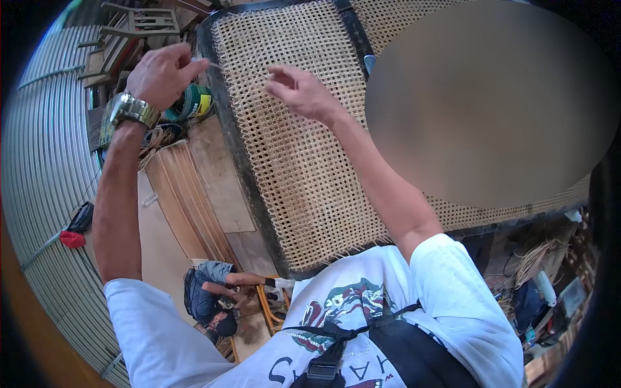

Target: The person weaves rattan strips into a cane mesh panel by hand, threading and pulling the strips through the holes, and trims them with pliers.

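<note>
A panel of woven cane webbing (284,161) in a dark frame (240,149) stretches out in front of me. My left hand (162,74), with a metal wristwatch (134,111) on the wrist, is raised at the panel's left edge. Its thumb and fingers are pinched together, and a thin pale strand (215,64) sticks out at the fingertips towards the frame. Over the upper part of the webbing, my right hand (301,94) has its fingers curled towards the thumb. Whatever lies between those fingers is too small to make out.
A green bucket (195,102) stands left of the frame, below wooden chairs (139,26). Wooden boards (184,194) lie beside a corrugated metal wall (52,161). Another person (210,291) crouches at lower left. Cane bundles (540,258) and clutter sit at right. A blurred oval covers the upper right.
</note>
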Demonstrator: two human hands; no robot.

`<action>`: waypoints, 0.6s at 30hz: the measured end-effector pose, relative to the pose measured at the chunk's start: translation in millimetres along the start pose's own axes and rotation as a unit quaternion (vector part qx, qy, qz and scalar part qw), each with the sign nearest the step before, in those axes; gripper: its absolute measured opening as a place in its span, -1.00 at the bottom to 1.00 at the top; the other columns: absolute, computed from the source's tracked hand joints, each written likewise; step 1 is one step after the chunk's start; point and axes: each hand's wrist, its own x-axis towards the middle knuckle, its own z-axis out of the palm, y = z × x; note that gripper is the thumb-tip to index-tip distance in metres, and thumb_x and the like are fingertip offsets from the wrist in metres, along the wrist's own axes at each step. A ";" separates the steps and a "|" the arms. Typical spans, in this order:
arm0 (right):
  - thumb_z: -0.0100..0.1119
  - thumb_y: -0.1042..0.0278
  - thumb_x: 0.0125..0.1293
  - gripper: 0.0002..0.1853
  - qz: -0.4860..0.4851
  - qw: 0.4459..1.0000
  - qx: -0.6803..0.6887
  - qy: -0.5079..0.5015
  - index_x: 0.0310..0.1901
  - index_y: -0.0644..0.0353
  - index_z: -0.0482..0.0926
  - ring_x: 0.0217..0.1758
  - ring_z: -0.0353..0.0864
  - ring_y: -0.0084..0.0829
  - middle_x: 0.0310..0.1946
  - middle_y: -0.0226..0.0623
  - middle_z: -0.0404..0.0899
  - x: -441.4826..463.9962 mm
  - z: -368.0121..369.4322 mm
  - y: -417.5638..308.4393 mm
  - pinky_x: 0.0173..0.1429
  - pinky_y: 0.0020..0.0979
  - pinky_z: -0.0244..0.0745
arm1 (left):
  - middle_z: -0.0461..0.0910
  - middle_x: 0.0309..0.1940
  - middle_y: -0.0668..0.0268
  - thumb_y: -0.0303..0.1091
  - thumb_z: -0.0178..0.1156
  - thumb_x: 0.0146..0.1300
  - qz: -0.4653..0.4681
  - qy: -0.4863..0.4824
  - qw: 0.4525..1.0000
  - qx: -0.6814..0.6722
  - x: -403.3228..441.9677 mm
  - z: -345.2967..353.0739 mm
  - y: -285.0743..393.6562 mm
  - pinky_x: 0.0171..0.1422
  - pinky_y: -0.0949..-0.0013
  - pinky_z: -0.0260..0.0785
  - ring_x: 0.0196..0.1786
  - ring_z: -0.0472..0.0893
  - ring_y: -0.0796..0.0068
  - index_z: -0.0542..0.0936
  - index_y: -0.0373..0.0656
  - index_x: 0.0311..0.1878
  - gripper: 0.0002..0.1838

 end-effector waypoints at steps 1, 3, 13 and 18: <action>0.25 0.15 0.43 -0.71 -0.001 0.993 0.114 0.002 -0.07 0.24 0.70 -0.19 0.70 -0.41 -0.29 -0.26 0.72 2.9 1.8 -5.3 0.00 -0.32 0.61 | 0.54 -0.58 0.24 0.11 0.33 0.33 0.007 -0.003 1.000 -0.026 0.1 -4.3 8.6 -0.37 0.16 0.30 -0.54 0.44 0.32 0.64 -0.21 -0.26 -0.53; 0.29 0.14 0.42 -0.70 0.028 0.967 0.252 -0.029 -0.08 0.25 0.71 -0.21 0.67 -0.46 -0.29 -0.29 0.72 4.9 -6.3 -27.1 -0.07 -0.36 0.59 | 0.58 -0.56 0.21 0.07 0.29 0.37 -0.001 -0.003 0.995 -0.096 3.1 3.9 26.3 -0.35 0.14 0.34 -0.52 0.50 0.30 0.65 -0.19 -0.25 -0.56; 0.27 0.16 0.21 -0.76 0.189 0.974 -0.122 0.031 -0.34 0.16 0.76 -0.37 0.71 -0.39 -0.42 -0.24 0.75 -30.9 -18.8 9.1 -0.13 -0.31 0.59 | 0.70 -0.22 -0.08 -0.14 0.10 0.44 0.002 -0.236 0.967 -0.097 -4.0 121.4 75.2 0.03 -0.06 0.51 -0.10 0.68 -0.13 0.66 -0.21 -0.07 -0.67; 0.19 0.22 0.20 -0.76 0.196 0.969 -0.140 0.047 -0.35 0.22 0.72 -0.22 0.75 -0.13 -0.36 -0.08 0.74 -33.7 -22.4 2.6 0.00 -0.16 0.62 | 0.74 -0.20 -0.03 -0.28 0.10 0.37 0.029 -0.234 0.972 0.009 3.8 116.9 95.0 0.02 0.02 0.60 -0.09 0.74 -0.03 0.73 -0.22 -0.11 -0.73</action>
